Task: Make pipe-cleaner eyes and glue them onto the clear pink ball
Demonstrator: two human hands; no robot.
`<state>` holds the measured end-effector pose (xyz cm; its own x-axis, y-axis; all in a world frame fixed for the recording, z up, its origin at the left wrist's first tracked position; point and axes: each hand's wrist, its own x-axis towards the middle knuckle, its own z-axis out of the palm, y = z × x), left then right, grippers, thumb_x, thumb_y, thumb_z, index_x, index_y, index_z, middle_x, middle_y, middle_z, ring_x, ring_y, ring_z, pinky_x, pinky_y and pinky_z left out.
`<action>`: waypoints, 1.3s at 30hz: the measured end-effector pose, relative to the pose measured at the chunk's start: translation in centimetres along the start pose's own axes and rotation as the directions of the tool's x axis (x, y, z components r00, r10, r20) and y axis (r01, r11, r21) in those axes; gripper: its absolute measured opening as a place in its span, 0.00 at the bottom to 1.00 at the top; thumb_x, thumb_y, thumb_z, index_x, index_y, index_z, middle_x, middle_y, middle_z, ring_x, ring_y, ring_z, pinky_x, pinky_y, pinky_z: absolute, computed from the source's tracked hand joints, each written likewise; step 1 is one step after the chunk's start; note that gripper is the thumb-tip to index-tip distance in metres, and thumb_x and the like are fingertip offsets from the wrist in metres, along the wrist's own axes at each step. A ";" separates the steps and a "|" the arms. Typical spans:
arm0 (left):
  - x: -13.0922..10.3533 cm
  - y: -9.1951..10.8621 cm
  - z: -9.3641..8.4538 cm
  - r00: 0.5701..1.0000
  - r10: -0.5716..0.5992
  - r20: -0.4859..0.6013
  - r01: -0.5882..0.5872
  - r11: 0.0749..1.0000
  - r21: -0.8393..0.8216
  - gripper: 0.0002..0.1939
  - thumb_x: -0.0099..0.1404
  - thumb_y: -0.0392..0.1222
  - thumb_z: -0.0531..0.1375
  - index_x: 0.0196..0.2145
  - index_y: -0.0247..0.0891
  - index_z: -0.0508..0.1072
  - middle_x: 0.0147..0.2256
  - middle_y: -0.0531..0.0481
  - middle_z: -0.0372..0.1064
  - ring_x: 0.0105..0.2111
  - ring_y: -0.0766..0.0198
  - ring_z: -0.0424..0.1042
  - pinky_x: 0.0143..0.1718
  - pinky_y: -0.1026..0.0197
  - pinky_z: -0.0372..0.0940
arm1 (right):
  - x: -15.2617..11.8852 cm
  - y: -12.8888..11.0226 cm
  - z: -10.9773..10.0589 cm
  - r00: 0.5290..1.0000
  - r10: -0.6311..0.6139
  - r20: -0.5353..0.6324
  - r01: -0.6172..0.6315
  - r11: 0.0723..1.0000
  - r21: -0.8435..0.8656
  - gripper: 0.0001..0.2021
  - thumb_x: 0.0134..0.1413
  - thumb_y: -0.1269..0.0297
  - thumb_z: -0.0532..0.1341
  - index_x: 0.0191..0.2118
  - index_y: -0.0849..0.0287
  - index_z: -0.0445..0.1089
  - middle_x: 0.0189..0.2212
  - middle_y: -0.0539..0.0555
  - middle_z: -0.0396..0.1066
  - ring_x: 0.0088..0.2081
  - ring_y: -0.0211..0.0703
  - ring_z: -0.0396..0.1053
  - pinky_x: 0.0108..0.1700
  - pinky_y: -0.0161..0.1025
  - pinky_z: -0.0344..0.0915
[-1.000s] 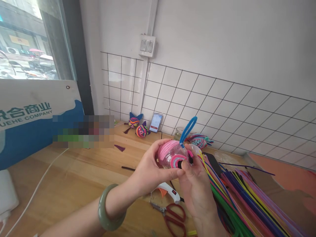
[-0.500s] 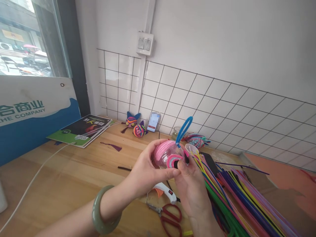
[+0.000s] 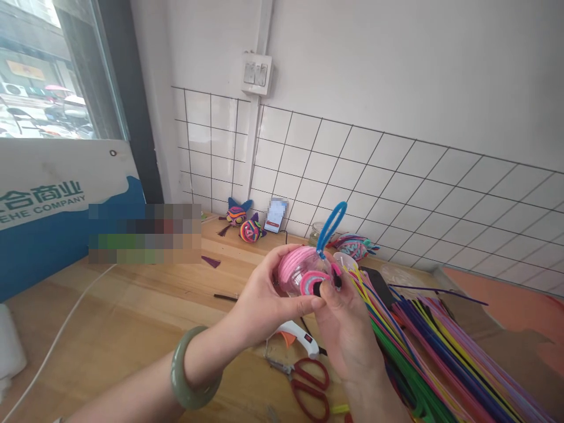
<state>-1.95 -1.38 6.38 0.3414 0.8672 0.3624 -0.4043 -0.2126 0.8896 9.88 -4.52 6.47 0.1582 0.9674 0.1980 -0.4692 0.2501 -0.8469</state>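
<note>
A clear ball (image 3: 298, 270), partly wrapped in pink pipe cleaner, is held up above the table between my two hands. My left hand (image 3: 268, 299) curls round its left side, with the thumb across the front. From the right, my right hand (image 3: 348, 329) grips the ball, its thumb pressing near a black piece beside a curved pink and pale blue piece (image 3: 309, 283). A blue pipe cleaner loop (image 3: 332, 226) stands up from the top. Fingers hide the far side and underside of the ball.
Below my hands lie a white glue gun (image 3: 302, 339) and red-handled scissors (image 3: 308, 382). Many coloured pipe cleaners (image 3: 445, 346) spread along the right. Two striped ornaments (image 3: 251, 228) and a phone (image 3: 276, 215) stand by the wall. A white cable (image 3: 66, 323) crosses the left side.
The camera view has shifted slightly. Both hands keep nearly the same grip on the ball, which looks turned only a little.
</note>
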 end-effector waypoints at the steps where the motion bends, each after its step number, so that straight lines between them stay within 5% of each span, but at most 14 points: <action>1: 0.0 0.0 0.0 1.000 0.000 -0.002 0.000 1.000 0.002 0.33 0.45 0.39 0.69 0.49 0.39 0.64 0.46 0.43 0.67 0.46 0.53 0.67 0.46 0.55 0.63 | 0.0 0.0 0.0 1.000 0.000 -0.004 0.000 1.000 -0.001 0.24 0.43 0.60 0.67 0.49 0.50 0.65 0.46 0.54 0.70 0.47 0.49 0.67 0.50 0.50 0.62; 14: 0.1 0.5 -0.1 0.997 0.020 0.071 -0.018 0.999 -0.029 0.31 0.48 0.37 0.68 0.49 0.39 0.63 0.46 0.44 0.66 0.46 0.54 0.66 0.45 0.56 0.63 | -0.2 -0.4 0.1 0.996 0.048 0.077 -0.046 0.999 -0.025 0.20 0.48 0.59 0.64 0.48 0.52 0.66 0.45 0.54 0.70 0.45 0.48 0.68 0.47 0.47 0.64; 21: 0.2 0.1 -0.4 0.992 -0.027 0.121 0.029 0.999 -0.018 0.33 0.49 0.38 0.68 0.52 0.42 0.61 0.49 0.44 0.64 0.47 0.54 0.66 0.47 0.55 0.62 | 0.1 -0.2 0.1 0.998 0.030 -0.060 -0.033 0.999 -0.041 0.27 0.41 0.60 0.68 0.50 0.53 0.62 0.41 0.52 0.72 0.41 0.44 0.70 0.44 0.44 0.67; 27: 0.5 0.2 -1.4 0.961 -0.142 0.237 0.147 0.989 -0.004 0.43 0.50 0.38 0.67 0.59 0.49 0.52 0.59 0.41 0.51 0.52 0.48 0.61 0.45 0.51 0.64 | 0.8 0.3 -0.9 0.982 -0.149 -0.113 0.129 0.977 -0.168 0.30 0.39 0.61 0.68 0.51 0.52 0.60 0.52 0.54 0.65 0.47 0.47 0.69 0.47 0.45 0.67; 30: 1.0 0.5 -2.3 0.950 -0.261 0.171 0.257 0.965 0.043 0.40 0.52 0.41 0.65 0.59 0.51 0.52 0.62 0.39 0.44 0.50 0.48 0.64 0.42 0.49 0.66 | 1.5 0.5 -1.8 0.955 -0.253 -0.156 0.213 0.948 -0.236 0.34 0.39 0.62 0.68 0.55 0.51 0.57 0.57 0.55 0.57 0.51 0.49 0.66 0.50 0.47 0.65; 33: 1.8 0.1 -3.5 0.974 -0.228 0.018 0.221 0.957 0.188 0.32 0.49 0.41 0.67 0.51 0.43 0.64 0.54 0.41 0.60 0.45 0.55 0.68 0.43 0.54 0.65 | 2.3 0.6 -2.7 0.930 -0.307 -0.200 0.236 0.920 -0.314 0.39 0.38 0.62 0.69 0.58 0.51 0.52 0.60 0.57 0.54 0.54 0.51 0.62 0.54 0.50 0.61; 35: 2.4 -0.4 -4.3 0.984 -0.159 -0.075 0.174 0.943 0.283 0.18 0.47 0.42 0.68 0.37 0.37 0.71 0.38 0.46 0.72 0.37 0.61 0.71 0.39 0.59 0.65 | 2.8 0.6 -3.2 0.910 -0.347 -0.226 0.244 0.890 -0.386 0.40 0.37 0.62 0.69 0.58 0.52 0.52 0.60 0.58 0.52 0.56 0.54 0.59 0.55 0.52 0.59; 39: 3.1 -1.3 -5.1 0.976 -0.150 -0.157 0.195 0.926 0.325 0.11 0.46 0.44 0.68 0.23 0.35 0.72 0.22 0.53 0.69 0.24 0.68 0.67 0.30 0.65 0.62 | 3.7 0.6 -4.4 0.882 -0.407 -0.236 0.276 0.854 -0.442 0.39 0.38 0.62 0.69 0.58 0.54 0.53 0.61 0.58 0.50 0.57 0.54 0.58 0.55 0.51 0.59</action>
<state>-4.66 3.84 4.92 0.2606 0.9492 0.1766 -0.0321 -0.1743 0.9842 13.96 -0.98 4.50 0.5361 0.7417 0.4031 0.0273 0.4620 -0.8865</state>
